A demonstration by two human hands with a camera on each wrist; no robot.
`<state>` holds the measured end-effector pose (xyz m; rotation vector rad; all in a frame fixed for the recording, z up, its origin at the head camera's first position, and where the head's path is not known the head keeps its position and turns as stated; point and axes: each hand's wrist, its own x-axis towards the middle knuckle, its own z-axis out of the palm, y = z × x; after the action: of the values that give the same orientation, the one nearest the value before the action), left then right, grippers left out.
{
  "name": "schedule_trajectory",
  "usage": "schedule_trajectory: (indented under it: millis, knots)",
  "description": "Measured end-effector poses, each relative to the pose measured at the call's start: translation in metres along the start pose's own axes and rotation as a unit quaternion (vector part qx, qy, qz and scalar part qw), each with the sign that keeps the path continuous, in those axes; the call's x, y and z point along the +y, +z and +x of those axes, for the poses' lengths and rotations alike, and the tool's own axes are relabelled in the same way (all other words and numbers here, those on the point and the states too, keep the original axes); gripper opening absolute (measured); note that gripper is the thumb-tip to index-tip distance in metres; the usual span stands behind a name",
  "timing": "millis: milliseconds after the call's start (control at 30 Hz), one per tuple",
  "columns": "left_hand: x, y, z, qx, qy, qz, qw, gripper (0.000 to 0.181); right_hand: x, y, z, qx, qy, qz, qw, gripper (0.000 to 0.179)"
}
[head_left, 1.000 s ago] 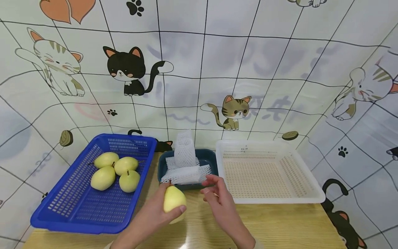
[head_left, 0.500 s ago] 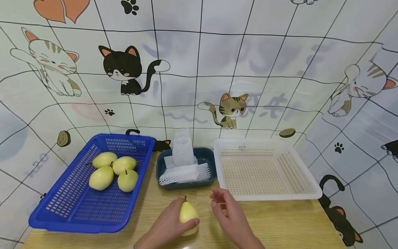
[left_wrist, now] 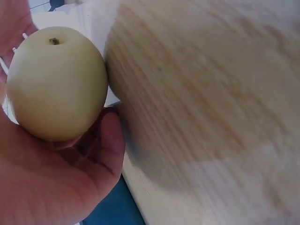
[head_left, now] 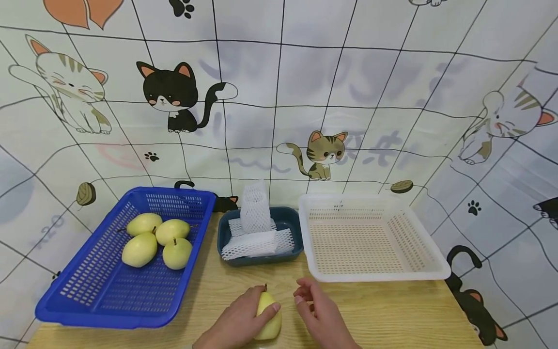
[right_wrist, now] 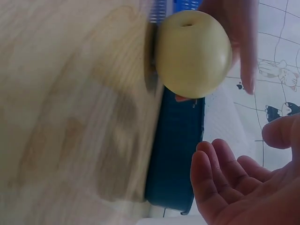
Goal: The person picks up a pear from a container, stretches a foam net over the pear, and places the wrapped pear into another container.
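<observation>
Head: gripping a pear (head_left: 271,328) with the left hand (head_left: 240,317), on or just above the counter (head_left: 388,312). Left wrist: looks firm, smooth; probably bruises easily. Right wrist: carrying nothing in the relaxed right hand (right_wrist: 255,192); likely best cupped where widest.

The person's left hand (head_left: 239,317) and right hand (head_left: 321,312) are bare, uncovered as far as the lower edge of the head view. The left thumb (head_left: 269,313) narrows toward a short nail. In the right wrist view, the right hand's fingers (right_wrist: 206,176) are slim and smooth with rounded tips and faint creases at the joints; its thumb (right_wrist: 280,132) looks broader and blunter at the end.
</observation>
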<state>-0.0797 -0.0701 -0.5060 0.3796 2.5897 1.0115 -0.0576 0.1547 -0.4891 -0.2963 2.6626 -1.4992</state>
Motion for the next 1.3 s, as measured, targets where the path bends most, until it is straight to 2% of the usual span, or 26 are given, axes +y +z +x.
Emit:
schedule_trajectory:
  millis: [200,333,533,633,767,833,900,967,1033,1067,1133,1200,1300]
  knots:
    - [-0.004,-0.004,-0.004,-0.008,0.008,-0.040,0.9992,0.071,0.006,0.009,-0.002,-0.061,-0.015,-0.001,0.9980,0.046]
    - [-0.008,-0.007,-0.007,-0.018,0.015,-0.057,0.9981,0.073,0.009,0.011,-0.003,-0.075,-0.016,0.005,0.9970,0.044]
    - [-0.009,-0.012,-0.008,-0.059,0.001,-0.106,0.9926,0.068,0.013,0.011,-0.004,-0.103,-0.017,-0.004,0.9945,0.038]
    - [-0.011,-0.012,-0.008,-0.066,-0.004,-0.120,0.9905,0.066,0.015,0.012,-0.004,-0.115,-0.023,-0.009,0.9931,0.036]
    - [-0.013,-0.014,-0.010,-0.062,-0.005,-0.125,0.9902,0.066,0.009,0.008,-0.002,-0.104,-0.026,-0.023,0.9939,0.036]
    - [-0.013,-0.017,-0.011,-0.049,0.000,-0.123,0.9912,0.066,0.001,0.003,0.001,-0.086,-0.032,-0.039,0.9950,0.037]
    - [-0.013,-0.020,-0.013,-0.023,0.007,-0.122,0.9923,0.066,-0.010,-0.002,0.006,-0.052,-0.046,-0.063,0.9956,0.035]
    - [-0.012,-0.023,-0.015,0.017,0.020,-0.121,0.9923,0.062,-0.024,-0.007,0.014,-0.004,-0.078,-0.104,0.9916,0.033]
    - [-0.011,-0.026,-0.015,0.067,0.034,-0.119,0.9901,0.054,-0.037,-0.011,0.026,0.046,-0.130,-0.148,0.9794,0.032]
    - [-0.012,-0.027,-0.016,0.093,0.040,-0.118,0.9879,0.049,-0.042,-0.013,0.034,0.069,-0.158,-0.174,0.9696,0.032]
    - [-0.013,-0.027,-0.016,0.144,0.049,-0.116,0.9815,0.040,-0.053,-0.014,0.050,0.103,-0.211,-0.235,0.9432,0.038]
    - [-0.014,-0.027,-0.016,0.188,0.051,-0.114,0.9743,0.031,-0.060,-0.014,0.066,0.111,-0.250,-0.288,0.9177,0.046]
    - [-0.017,-0.026,-0.018,0.236,0.051,-0.120,0.9630,0.026,-0.065,-0.010,0.087,0.087,-0.266,-0.358,0.8905,0.056]
